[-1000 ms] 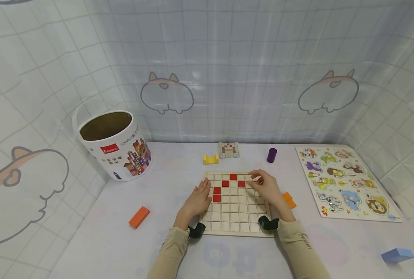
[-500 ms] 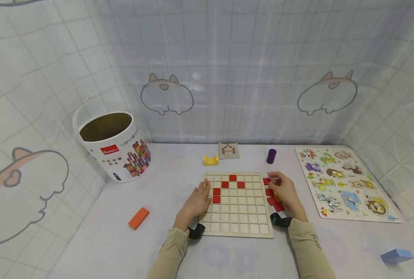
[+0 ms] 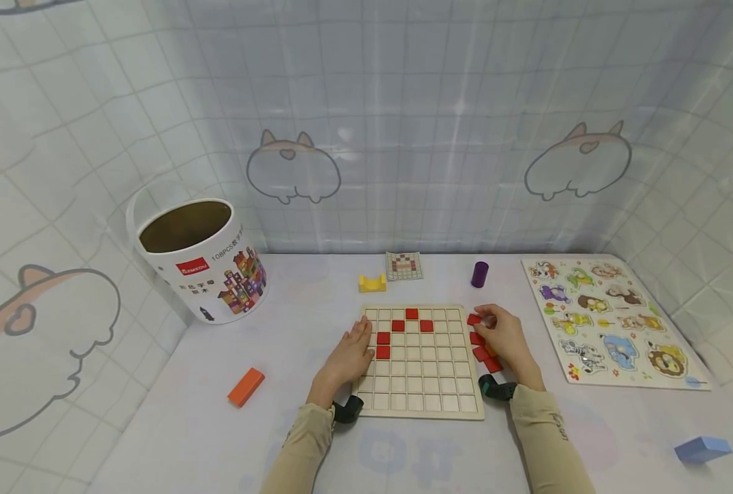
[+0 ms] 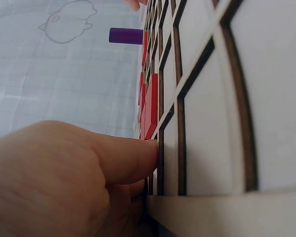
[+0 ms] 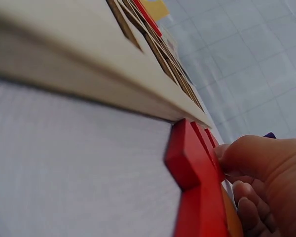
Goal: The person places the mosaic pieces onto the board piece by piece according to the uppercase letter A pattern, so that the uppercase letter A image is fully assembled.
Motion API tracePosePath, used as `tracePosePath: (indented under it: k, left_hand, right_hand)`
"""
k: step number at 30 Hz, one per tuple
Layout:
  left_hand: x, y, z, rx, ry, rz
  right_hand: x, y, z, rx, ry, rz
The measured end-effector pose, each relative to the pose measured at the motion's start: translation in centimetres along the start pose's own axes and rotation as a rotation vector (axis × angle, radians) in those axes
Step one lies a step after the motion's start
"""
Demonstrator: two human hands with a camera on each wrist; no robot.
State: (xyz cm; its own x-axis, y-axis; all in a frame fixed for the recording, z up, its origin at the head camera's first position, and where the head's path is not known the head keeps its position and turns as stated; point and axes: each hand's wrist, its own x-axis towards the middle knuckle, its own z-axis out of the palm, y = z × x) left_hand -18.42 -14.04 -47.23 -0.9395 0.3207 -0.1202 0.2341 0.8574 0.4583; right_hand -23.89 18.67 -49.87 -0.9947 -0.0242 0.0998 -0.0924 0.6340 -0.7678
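A wooden grid board [image 3: 425, 384] lies in the middle of the table, with several red square tiles [image 3: 383, 352] set in its upper left and top cells. My left hand [image 3: 349, 355] rests on the board's left edge, fingers extended; in the left wrist view the thumb [image 4: 133, 157] lies close to a red tile [image 4: 151, 106]. Beyond the right edge, my right hand [image 3: 507, 339] pinches a loose red tile [image 3: 474, 320] with thumb and fingers. Several more loose red tiles [image 3: 493, 364] lie below it, along the board, with an orange piece partly hidden under the hand.
A patterned card [image 3: 405, 266], a yellow block [image 3: 373, 283] and a purple cylinder [image 3: 480, 274] are behind the board. At left stand a white bucket [image 3: 218, 274] and an orange block [image 3: 246, 387]. An animal puzzle board [image 3: 613, 322] and a blue block [image 3: 703, 450] are at right.
My right hand has moved from the board's upper right cells out to the loose red tiles. The top loose tile has turned slightly under its fingers. My left hand has stayed in place.
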Motion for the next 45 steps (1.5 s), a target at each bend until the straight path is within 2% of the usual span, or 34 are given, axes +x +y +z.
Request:
tracePosePath:
  k: [5,9,14,23,29,33,40,45]
  left_hand:
    - [0.1,0.0,0.0,0.006,0.001,0.0]
    - [0.2,-0.1,0.1,0.005,0.005,0.008]
    - [0.1,0.1,0.1,0.01,0.0,0.001]
    - [0.1,0.0,0.2,0.015,-0.003,-0.002]
    - [0.1,-0.1,0.2,0.008,0.002,0.0]
    - [0.2,-0.1,0.2,0.011,0.004,-0.002]
    - [0.3,-0.2,0.1,0.029,-0.002,-0.004]
    - [0.2,0.0,-0.1,0.021,-0.006,-0.005]
  right_hand:
    - [-0.1,-0.2,-0.2,-0.014,0.002,0.007]
    - [-0.2,-0.4,-0.5,0.015,0.001,0.016]
    - [-0.1,-0.8,-0.9,0.007,0.03,0.001]
    - [-0.4,-2.6,-0.8,0.034,0.011,0.022]
    - [-0.3,-3.1,-0.3,0.019,0.016,-0.011]
    - [-0.3,-3.5,0.1,0.033,0.02,-0.069]
    - [-0.9,-4.5,1.2,0.067,-0.031,-0.165]
    - [-1.2,-5.0,2.2,0.089,-0.056,-0.196]
